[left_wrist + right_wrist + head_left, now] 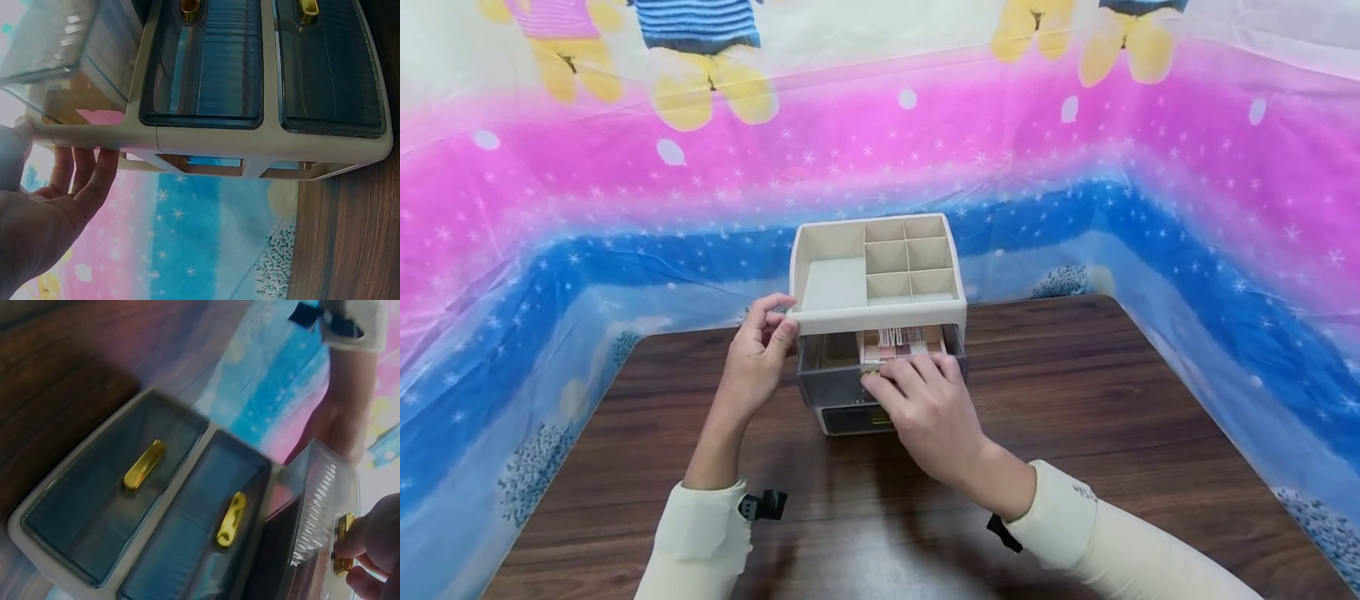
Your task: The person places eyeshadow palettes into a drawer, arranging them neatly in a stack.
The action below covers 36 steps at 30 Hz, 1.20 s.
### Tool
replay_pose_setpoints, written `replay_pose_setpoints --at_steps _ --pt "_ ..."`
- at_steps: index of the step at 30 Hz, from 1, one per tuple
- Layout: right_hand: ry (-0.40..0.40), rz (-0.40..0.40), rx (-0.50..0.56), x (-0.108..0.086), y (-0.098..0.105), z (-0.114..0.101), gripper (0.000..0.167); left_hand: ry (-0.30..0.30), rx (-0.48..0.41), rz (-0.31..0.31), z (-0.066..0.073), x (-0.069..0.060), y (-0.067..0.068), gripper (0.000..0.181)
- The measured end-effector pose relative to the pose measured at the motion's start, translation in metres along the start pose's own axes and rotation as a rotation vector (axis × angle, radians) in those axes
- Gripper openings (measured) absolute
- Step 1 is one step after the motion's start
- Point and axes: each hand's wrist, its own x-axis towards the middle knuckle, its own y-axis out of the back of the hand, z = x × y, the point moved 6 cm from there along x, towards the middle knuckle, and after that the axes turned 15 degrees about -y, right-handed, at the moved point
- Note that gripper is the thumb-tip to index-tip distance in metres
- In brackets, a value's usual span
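A cream desktop organizer [880, 317] stands upright on the table, with an open compartmented tray on top and smoky clear drawers below. The top drawer [831, 387] is pulled partway out, and a light divided insert [898, 350] with thin pale strips shows inside. My right hand [931, 417] pinches that drawer's gold handle [345, 524] between thumb and fingers. At the organizer's upper left corner, my left hand [755, 357] grips the frame, thumb toward the front and fingers along the side. The middle drawer [209, 69] and bottom drawer [331, 75] are closed.
Dark wood-grain table [715, 450] extends around the organizer. Behind and to both sides hangs a pink and blue patterned cloth [880, 142]. Black straps [763, 505] sit at both cream sleeve cuffs.
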Motion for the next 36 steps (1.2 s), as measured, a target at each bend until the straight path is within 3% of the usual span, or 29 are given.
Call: replay_pose_setpoints --at_steps 14,20,24,28,32,36 --pt "-0.071 -0.062 -0.019 0.015 -0.040 0.019 0.016 -0.002 -0.011 -0.006 -0.002 -0.001 -0.001 0.038" --pt "-0.074 -0.058 -0.003 0.016 -0.043 0.024 0.014 -0.013 -0.017 -0.007 -0.002 0.001 -0.003 0.038" --pt "-0.098 -0.138 0.041 0.015 -0.042 0.028 0.017 -0.017 -0.011 -0.001 -0.003 0.002 -0.003 0.038" --pt "-0.157 -0.216 0.159 0.011 -0.034 0.039 0.024 -0.004 0.028 0.009 -0.006 -0.006 -0.001 0.040" --pt "-0.259 -0.224 0.271 0.009 -0.021 0.063 0.026 0.007 0.078 -0.002 -0.008 -0.017 0.004 0.048" --pt "-0.404 -0.234 0.297 0.007 -0.008 0.099 0.025 -0.014 0.221 -0.044 -0.007 -0.029 0.015 0.054"
